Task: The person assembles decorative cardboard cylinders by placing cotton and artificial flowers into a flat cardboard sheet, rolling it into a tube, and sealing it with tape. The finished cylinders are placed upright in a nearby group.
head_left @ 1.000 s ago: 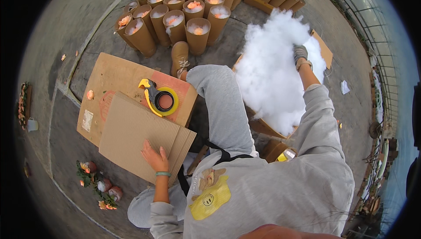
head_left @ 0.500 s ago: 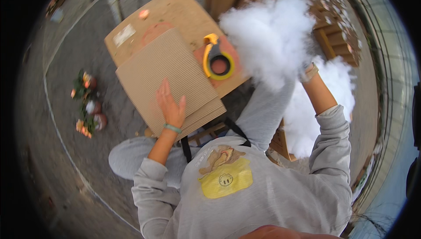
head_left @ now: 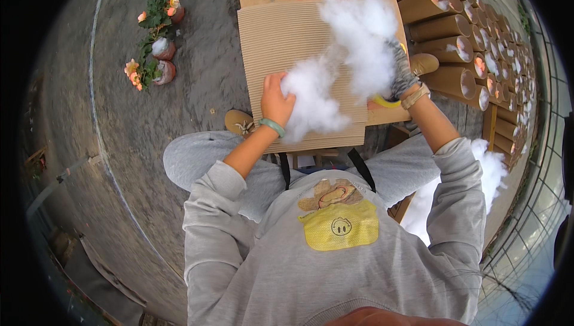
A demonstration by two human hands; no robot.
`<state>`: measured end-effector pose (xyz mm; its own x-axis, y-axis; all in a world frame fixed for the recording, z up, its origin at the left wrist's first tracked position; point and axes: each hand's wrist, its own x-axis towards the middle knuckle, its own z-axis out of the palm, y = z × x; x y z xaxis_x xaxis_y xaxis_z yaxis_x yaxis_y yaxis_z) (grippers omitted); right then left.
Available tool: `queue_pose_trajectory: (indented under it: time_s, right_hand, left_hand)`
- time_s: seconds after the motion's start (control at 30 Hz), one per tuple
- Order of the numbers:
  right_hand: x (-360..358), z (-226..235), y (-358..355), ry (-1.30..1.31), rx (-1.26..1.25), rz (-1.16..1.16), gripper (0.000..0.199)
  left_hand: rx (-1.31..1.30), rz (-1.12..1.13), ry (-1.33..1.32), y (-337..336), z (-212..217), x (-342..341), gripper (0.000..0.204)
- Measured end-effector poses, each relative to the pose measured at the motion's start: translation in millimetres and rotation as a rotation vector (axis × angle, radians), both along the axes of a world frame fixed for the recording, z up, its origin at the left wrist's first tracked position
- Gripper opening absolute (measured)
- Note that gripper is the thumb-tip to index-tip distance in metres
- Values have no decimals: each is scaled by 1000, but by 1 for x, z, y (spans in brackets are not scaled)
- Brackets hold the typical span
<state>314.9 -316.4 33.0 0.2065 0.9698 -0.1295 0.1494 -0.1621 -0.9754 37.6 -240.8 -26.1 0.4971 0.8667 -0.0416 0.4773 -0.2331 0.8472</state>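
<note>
A clump of white fluffy stuffing (head_left: pixel 344 63) hangs over a stack of corrugated cardboard sheets (head_left: pixel 281 45) in front of me. My left hand (head_left: pixel 276 100), with a green bracelet on its wrist, grips the lower end of the stuffing. My right hand (head_left: pixel 402 76), in a grey glove with a wrist strap, holds the upper, larger part. The stuffing stretches between both hands. A yellow tape roll (head_left: pixel 385 102) peeks out beneath my right wrist. I sit on the ground in grey clothes.
Rows of brown cardboard tubes (head_left: pixel 454 33) stand at the upper right, some with orange and white filling. More white stuffing (head_left: pixel 484 176) lies at my right side. Small pots with orange flowers (head_left: pixel 154 45) stand on the concrete at the upper left. A fence runs along the right.
My right hand brought a clump of stuffing from the pile on the right over to the cardboard. My left hand left the cardboard and took hold of the stuffing. The view swung left.
</note>
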Motion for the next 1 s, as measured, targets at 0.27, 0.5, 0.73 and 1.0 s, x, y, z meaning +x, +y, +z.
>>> queue_pose_trajectory:
  time_s: [0.27,0.5,0.73,1.0]
  right_hand:
    - [-94,-59,96,-471,-375,-367,92]
    - [-87,-49,83,-411,-211,-560,76]
    - [-84,-76,101,-1110,-28,-68,39]
    - [-9,-50,101,-1090,-439,-97,31]
  left_hand:
    - [418,92,-160,10,29,27,55]
    - [400,-306,467,53,-9,43,61]
    - [606,-50,25,67,-28,53,67]
    - [578,-384,533,91,-42,61,79]
